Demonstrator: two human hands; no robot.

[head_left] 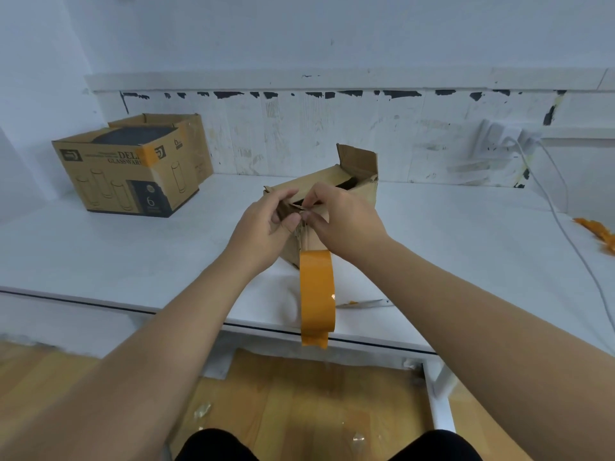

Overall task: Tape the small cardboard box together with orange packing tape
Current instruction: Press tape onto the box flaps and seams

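Far to my left, at the back of the white table (100, 261), stands a big cardboard box (133, 171) printed with drinking glasses, its top open and a patch of orange tape across its upper front edge. A second open box (186, 128) stands just behind it against the wall.

My left hand (266, 221) reaches to the near top corner of the small cardboard box (349, 188), which sits near the middle of the table. My fingers are curled over a top flap there and my thumb presses up from below, so I pinch the cardboard at that corner. My right hand (342, 221) meets it from the other side, fingertips bent down onto the same flap edge and thumb tucked toward my left thumb, pinching the cardboard too. The two hands are touching or nearly so. At the far end of the small box one flap (357, 158) stands upright, and the inside looks dark.

A strip of orange packing tape (316, 301) hangs from the near face of the small box, just below my hands, running down past the table's front edge with its lower end loose.

Further right, a white cable (565, 234) trails from a wall plug (506, 134) across the table, and some crumpled orange tape scraps (599, 231) lie at the right edge.
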